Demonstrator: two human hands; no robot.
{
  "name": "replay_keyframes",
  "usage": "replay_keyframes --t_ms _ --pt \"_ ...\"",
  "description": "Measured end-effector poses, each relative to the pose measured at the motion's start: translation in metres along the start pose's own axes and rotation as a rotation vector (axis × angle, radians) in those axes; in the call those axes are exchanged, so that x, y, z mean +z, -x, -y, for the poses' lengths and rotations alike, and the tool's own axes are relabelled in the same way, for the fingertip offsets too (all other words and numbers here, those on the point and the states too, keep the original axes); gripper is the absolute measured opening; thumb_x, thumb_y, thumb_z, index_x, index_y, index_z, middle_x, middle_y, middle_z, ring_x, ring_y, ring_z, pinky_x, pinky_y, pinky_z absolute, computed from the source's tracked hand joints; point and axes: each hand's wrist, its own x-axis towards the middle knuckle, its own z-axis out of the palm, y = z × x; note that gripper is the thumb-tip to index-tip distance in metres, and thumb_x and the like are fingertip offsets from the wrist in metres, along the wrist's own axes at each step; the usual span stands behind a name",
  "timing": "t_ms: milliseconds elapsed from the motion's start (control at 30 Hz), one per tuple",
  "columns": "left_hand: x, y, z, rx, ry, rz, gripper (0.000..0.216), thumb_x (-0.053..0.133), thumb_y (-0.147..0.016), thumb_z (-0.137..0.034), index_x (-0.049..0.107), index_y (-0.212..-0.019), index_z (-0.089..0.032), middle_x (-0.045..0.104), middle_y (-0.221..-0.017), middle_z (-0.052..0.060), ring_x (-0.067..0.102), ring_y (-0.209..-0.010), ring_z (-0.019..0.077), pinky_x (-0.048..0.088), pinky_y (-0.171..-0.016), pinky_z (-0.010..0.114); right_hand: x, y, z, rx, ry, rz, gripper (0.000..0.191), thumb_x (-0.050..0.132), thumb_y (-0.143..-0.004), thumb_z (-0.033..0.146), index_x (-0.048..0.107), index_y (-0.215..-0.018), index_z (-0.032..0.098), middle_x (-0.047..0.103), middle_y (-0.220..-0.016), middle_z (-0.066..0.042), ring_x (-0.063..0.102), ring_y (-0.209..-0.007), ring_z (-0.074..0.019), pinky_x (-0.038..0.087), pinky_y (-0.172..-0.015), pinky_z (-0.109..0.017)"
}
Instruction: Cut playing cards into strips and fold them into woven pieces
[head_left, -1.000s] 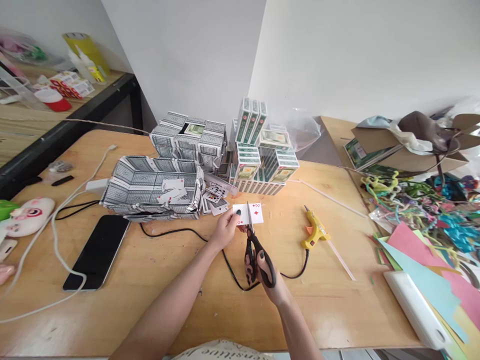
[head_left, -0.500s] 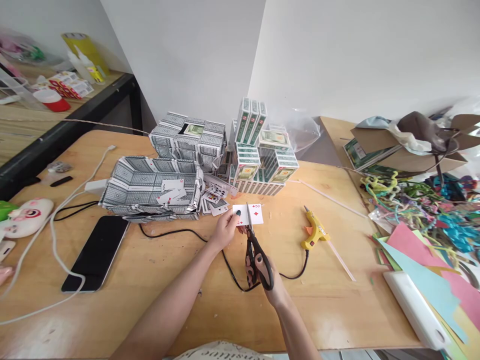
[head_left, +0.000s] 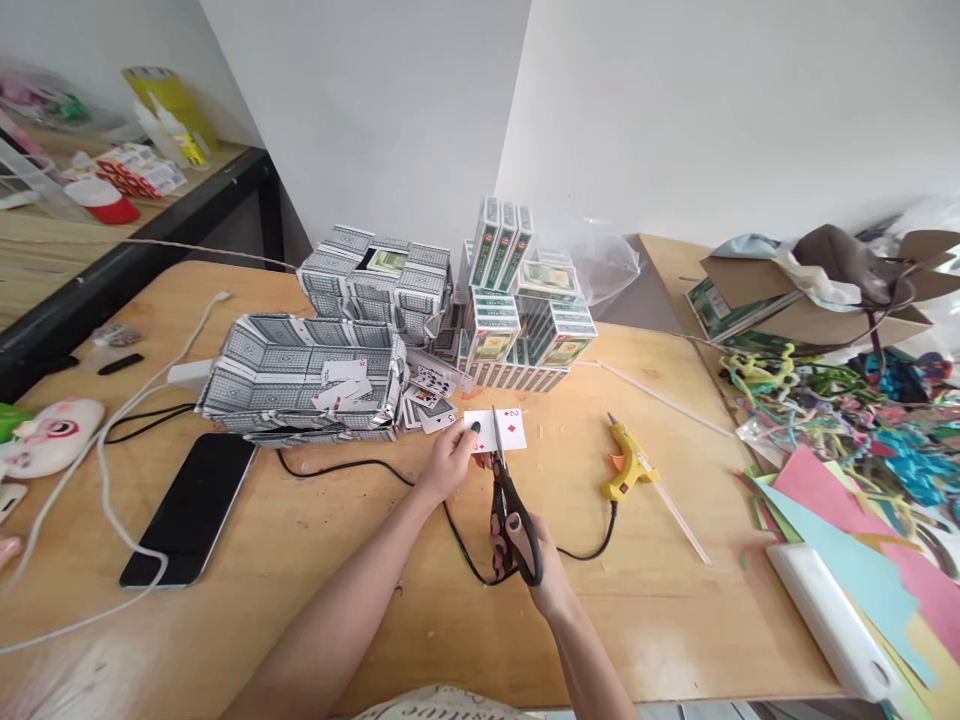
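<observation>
My left hand (head_left: 450, 460) pinches the left end of a playing card (head_left: 514, 430), a two of diamonds, between thumb and fingers. Black-handled scissors (head_left: 511, 492) are in my right hand (head_left: 546, 570), its thumb and fingers through the loops. Their blades lie across the middle of the card. Just beyond my left hand, several loose cards (head_left: 433, 412) lie beside an open box built from folded playing cards (head_left: 247, 365), with cut card pieces (head_left: 343, 385) inside it. Behind that stands another folded-card structure (head_left: 375, 275).
Stacked card packs (head_left: 495, 335) stand at the back. A yellow glue gun (head_left: 630, 465) lies to the right, its black cord passing under my hands. On the left are a phone (head_left: 191, 510) and white cable (head_left: 112, 490). Coloured paper (head_left: 840, 530) and pipe cleaners (head_left: 832, 390) cover the right.
The scissor handles have closed a little and my right thumb has shifted slightly. The card and my left hand stay nearly where they were.
</observation>
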Motion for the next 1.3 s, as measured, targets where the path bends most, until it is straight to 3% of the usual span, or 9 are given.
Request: replay_keyframes --t_ms 333,967,1167,1300 --pt "-0.001 -0.001 0.002 -0.003 0.005 -0.004 0.018 0.045 -0.079 -0.031 0.048 -0.07 -0.017 0.056 -0.051 -0.003 0.053 -0.044 0.011 0.043 -0.045 0.023 0.002 0.0 0.002 0.006 0.006 -0.017 0.047 0.049 -0.071 0.062 0.041 -0.063 0.017 0.041 -0.053 0.003 0.038 -0.041 -0.0062 0.033 -0.037 -0.018" --pt "0.0 -0.001 -0.007 -0.032 -0.003 -0.025 0.017 0.044 -0.078 -0.029 0.049 -0.068 -0.017 0.057 -0.051 -0.002 0.053 -0.045 0.0124 0.043 -0.046 0.024 0.005 -0.004 0.001 0.077 -0.024 -0.083 0.047 0.056 -0.066 0.061 0.046 -0.063 0.015 0.042 -0.05 0.005 0.042 -0.035 -0.0058 0.035 -0.032 -0.018" --pt "-0.001 0.0 -0.006 -0.009 -0.031 -0.031 0.022 0.044 -0.08 -0.032 0.05 -0.066 -0.016 0.056 -0.049 -0.002 0.052 -0.045 0.012 0.043 -0.047 0.024 0.0 -0.008 0.006 0.083 0.003 -0.179 0.047 0.055 -0.067 0.061 0.049 -0.063 0.015 0.044 -0.05 0.004 0.043 -0.036 -0.0073 0.036 -0.034 -0.02" --pt "-0.003 0.0 -0.004 -0.001 0.005 -0.031 0.022 0.045 -0.08 -0.033 0.052 -0.07 -0.015 0.058 -0.053 -0.001 0.054 -0.047 0.0122 0.043 -0.047 0.024 -0.017 -0.015 0.013 0.026 0.288 -0.342 0.042 0.058 -0.066 0.057 0.055 -0.064 0.015 0.049 -0.05 0.001 0.045 -0.04 -0.0113 0.036 -0.038 -0.023"
